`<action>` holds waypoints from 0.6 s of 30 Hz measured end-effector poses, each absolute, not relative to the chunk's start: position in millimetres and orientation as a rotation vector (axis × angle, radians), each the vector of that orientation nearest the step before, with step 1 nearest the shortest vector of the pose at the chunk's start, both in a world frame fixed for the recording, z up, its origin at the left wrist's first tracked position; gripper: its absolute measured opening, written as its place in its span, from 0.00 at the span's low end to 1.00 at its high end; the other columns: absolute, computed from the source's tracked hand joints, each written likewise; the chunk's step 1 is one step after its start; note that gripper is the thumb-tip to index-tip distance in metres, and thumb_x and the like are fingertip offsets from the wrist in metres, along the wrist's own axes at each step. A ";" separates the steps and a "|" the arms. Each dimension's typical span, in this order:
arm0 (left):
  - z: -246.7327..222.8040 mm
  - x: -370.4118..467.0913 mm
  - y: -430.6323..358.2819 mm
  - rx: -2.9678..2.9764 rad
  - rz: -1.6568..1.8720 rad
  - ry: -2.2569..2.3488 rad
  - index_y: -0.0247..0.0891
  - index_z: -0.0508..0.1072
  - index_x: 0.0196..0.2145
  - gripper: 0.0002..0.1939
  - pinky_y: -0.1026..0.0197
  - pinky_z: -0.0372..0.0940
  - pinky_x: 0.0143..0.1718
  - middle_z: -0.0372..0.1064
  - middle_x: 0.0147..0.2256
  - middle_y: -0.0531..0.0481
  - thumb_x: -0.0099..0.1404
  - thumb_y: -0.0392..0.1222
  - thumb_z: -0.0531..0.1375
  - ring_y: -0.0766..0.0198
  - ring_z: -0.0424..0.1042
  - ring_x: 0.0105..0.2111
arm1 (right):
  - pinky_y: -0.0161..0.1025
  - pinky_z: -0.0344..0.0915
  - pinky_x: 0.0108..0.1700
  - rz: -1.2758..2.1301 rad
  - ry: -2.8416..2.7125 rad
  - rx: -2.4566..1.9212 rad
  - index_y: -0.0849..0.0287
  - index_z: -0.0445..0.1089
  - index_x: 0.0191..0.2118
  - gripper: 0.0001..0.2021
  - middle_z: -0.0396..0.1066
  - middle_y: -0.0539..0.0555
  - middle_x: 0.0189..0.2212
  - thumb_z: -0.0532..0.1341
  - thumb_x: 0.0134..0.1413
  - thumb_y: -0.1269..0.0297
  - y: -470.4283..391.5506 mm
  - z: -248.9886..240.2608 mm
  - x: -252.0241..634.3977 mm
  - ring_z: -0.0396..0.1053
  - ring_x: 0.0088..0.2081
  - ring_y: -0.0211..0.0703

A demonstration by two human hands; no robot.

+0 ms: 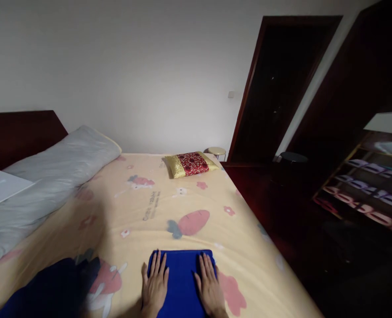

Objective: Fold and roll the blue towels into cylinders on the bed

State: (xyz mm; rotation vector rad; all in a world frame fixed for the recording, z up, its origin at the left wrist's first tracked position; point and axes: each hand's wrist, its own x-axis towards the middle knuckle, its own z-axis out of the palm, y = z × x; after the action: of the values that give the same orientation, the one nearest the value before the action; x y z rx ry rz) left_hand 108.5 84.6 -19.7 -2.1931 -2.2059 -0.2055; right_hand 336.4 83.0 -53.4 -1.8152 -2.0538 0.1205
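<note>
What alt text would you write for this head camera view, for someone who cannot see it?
Two bare hands, the left hand and the right hand, lie flat on a folded blue cloth on a bed with a yellow cartoon-print sheet. Farther off are a red-and-gold cushion, a long grey pillow and a dark doorway.

- The blue cloth point(181, 278), a deep, plain blue, is lying flat at the bottom centre of the frame, folded into a neat rectangle with rounded far corners.
- It is resting on the yellow printed bed sheet point(142, 207), its long side running away from the viewer.
- Its near edge is running out of the frame, so its full length is not showing.
</note>
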 end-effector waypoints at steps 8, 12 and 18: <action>-62.8 141.3 30.2 -2.608 -0.219 -1.979 0.55 0.46 0.65 0.35 0.45 0.59 0.64 0.48 0.66 0.57 0.63 0.33 0.47 0.57 0.55 0.65 | 0.50 0.70 0.56 -0.064 -2.224 -1.432 0.46 0.30 0.67 0.33 0.54 0.54 0.64 0.50 0.63 0.60 39.7 -108.0 289.7 0.61 0.61 0.52; -62.9 124.8 8.6 -2.615 -0.239 -1.988 0.54 0.47 0.64 0.31 0.46 0.60 0.63 0.47 0.66 0.55 0.66 0.36 0.46 0.57 0.55 0.65 | 0.47 0.71 0.55 -0.133 -2.308 -1.363 0.47 0.37 0.67 0.32 0.56 0.53 0.63 0.51 0.62 0.60 22.4 -116.3 308.5 0.63 0.60 0.51; -15.4 58.8 -26.0 -2.683 -0.207 -2.007 0.59 0.44 0.65 0.28 0.46 0.52 0.66 0.42 0.68 0.61 0.70 0.43 0.42 0.61 0.48 0.67 | 0.47 0.69 0.56 -0.036 -2.420 -1.432 0.46 0.54 0.64 0.25 0.58 0.53 0.62 0.51 0.63 0.56 -7.9 -79.3 381.6 0.63 0.61 0.51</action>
State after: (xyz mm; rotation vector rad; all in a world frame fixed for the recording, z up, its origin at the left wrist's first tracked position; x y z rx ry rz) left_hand 58.8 -26.0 -15.4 -2.6828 -2.0075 -0.2073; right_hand 381.6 -7.9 -79.3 -1.4321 -2.4200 -0.0359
